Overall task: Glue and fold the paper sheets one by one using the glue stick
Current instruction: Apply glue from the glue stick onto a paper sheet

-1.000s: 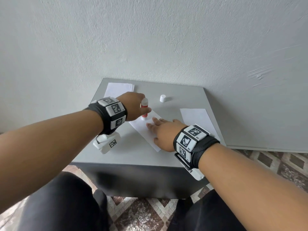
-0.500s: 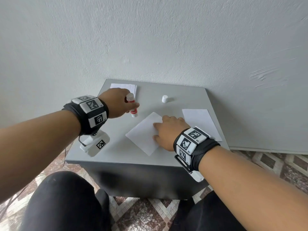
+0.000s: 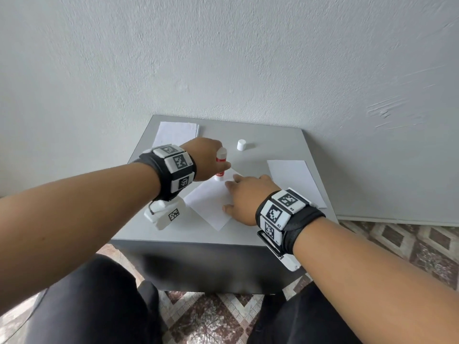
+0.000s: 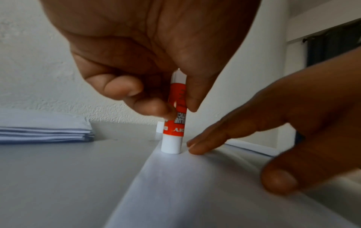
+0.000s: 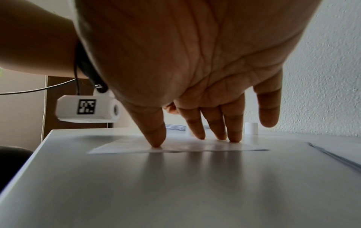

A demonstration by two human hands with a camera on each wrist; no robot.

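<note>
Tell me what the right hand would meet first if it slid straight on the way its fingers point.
Probably the glue stick, standing on the paper sheet just beyond the right hand; depth is unclear.

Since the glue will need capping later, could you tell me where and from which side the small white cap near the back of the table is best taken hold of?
Judging by its pose, pinch the white cap across its round side wall, coming straight down from above. It stands upright and alone on the grey table, apart from the glue stick and papers, so both sides look free. The right hand lies nearer, though it now presses the sheet.
</note>
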